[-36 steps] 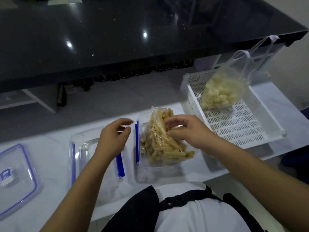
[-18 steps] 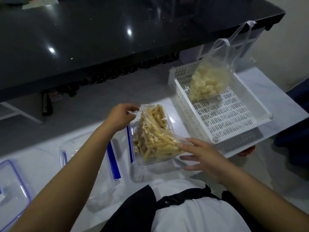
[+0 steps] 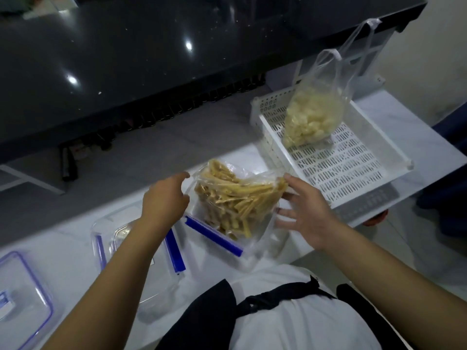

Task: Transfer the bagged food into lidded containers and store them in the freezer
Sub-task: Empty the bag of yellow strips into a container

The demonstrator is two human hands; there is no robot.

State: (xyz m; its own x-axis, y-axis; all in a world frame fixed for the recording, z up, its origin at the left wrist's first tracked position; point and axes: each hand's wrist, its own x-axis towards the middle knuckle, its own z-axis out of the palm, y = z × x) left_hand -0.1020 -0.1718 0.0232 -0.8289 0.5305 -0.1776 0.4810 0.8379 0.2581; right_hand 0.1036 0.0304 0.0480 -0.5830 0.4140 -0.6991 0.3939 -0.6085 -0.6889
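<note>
Since half a second earlier, the right hand has risen from the near corner of the bag to its right end, and the clear bag of yellow stick-shaped food has tipped over so that the sticks now lie more nearly level. Item one, that bag: it sits in and above a clear container with a blue clip along its near-left rim, on the white counter. Item two, left hand: fingers curled at the bag's left edge, thumb and forefinger at the plastic; whether they actually pinch it cannot be told, as the frame is blurred there. Item three, right hand: fingers spread wide, fingertips touching the bag's right end, not closed around it. Item four, a second clear container with blue clips, left of the first and partly under the left forearm. Item five, a clear lid with a blue edge, flat at the far left of the counter. Item six, a white perforated tray to the right, just beside the first container, holding a second clear bag of pale lumps whose handles stand upright. Item seven, a dark glossy surface beyond the counter.
</note>
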